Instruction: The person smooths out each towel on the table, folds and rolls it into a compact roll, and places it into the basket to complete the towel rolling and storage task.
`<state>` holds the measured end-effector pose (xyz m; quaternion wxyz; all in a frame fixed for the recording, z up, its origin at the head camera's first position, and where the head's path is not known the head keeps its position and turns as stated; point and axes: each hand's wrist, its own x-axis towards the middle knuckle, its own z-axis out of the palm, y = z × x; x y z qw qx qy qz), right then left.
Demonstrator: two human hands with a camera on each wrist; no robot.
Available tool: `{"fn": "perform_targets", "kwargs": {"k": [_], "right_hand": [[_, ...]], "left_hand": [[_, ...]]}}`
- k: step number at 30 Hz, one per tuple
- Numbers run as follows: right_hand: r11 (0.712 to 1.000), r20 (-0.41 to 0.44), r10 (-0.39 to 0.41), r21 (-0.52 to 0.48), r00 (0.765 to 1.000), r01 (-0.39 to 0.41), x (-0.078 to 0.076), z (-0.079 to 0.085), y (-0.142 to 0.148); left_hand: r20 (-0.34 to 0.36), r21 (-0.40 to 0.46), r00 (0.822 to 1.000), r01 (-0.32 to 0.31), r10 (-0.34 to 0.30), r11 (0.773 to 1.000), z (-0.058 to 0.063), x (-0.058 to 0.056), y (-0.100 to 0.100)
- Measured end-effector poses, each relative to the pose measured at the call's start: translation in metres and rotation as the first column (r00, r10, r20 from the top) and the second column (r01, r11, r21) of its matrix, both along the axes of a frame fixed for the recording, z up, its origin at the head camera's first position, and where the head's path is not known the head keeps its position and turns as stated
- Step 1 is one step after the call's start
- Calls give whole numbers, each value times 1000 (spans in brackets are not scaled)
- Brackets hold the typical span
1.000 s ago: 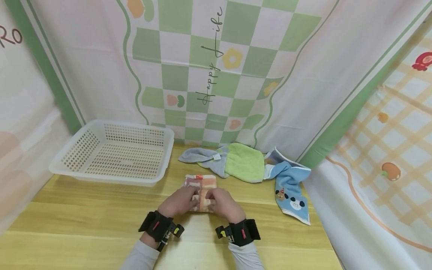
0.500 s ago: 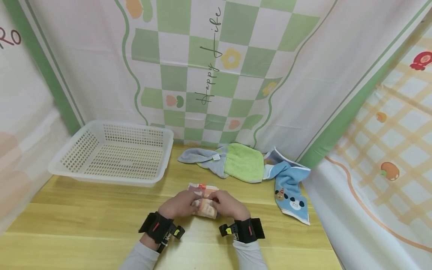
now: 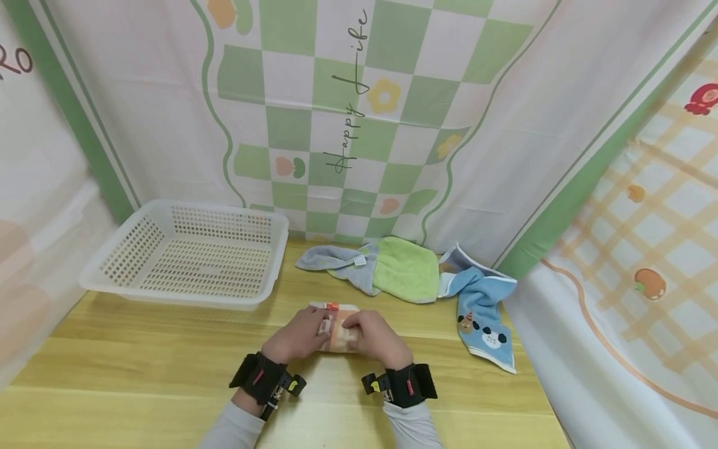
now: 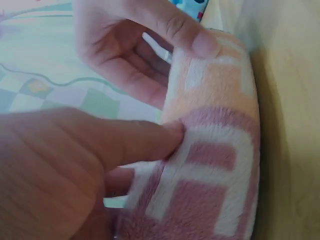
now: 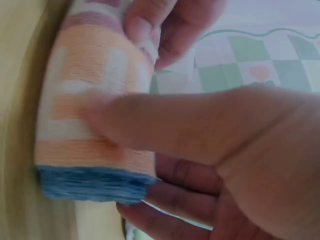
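A small folded towel [image 3: 339,329] in peach, mauve and white lies on the table between both hands. My left hand [image 3: 298,335] grips its left side. In the left wrist view the left thumb [image 4: 145,142] presses the mauve part, the other fingers mostly hidden behind the towel. My right hand [image 3: 381,340] holds the right side, its thumb [image 5: 135,117] on the peach part and its fingers curled behind. A blue edge [image 5: 95,183] shows at the towel's right end in the right wrist view. A small red-orange tag [image 3: 332,306] shows at the far edge.
A white plastic basket [image 3: 278,249] with slotted walls stands at the back left of the wooden table [image 3: 168,368]. Behind the hands lies a green and grey towel [image 3: 406,271]. To its right is a crumpled blue towel [image 3: 487,315] with animal faces. A checked curtain [image 3: 359,137] hangs behind.
The towel's near part has been folded or rolled over, so it looks shorter front to back than one second ago. Both hands stay on it, shifting slightly.
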<state>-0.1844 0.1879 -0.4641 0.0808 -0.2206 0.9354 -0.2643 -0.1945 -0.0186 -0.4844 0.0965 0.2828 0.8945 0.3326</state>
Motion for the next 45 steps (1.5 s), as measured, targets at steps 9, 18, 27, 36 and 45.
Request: {"fn": "perform_targets", "kwargs": {"k": [9, 18, 27, 36, 45], "right_hand": [[999, 78, 38, -29, 996, -35, -3, -7, 2], [1000, 174, 29, -6, 984, -29, -2, -5, 3], [998, -74, -53, -19, 996, 51, 3, 2, -6], [996, -46, -85, 7, 995, 86, -4, -15, -12], [996, -49, -87, -29, 995, 86, -10, -23, -8]], "left_hand": [[-164, 9, 975, 156, -152, 988, 2, -6, -4], [67, 30, 978, 194, -196, 980, 0, -6, -12], [66, -44, 989, 139, -136, 989, -2, -6, -8], [-153, -71, 988, -8, -3, 997, -7, -2, -1], [-270, -46, 962, 25, -37, 999, -6, 1, 12]]}}
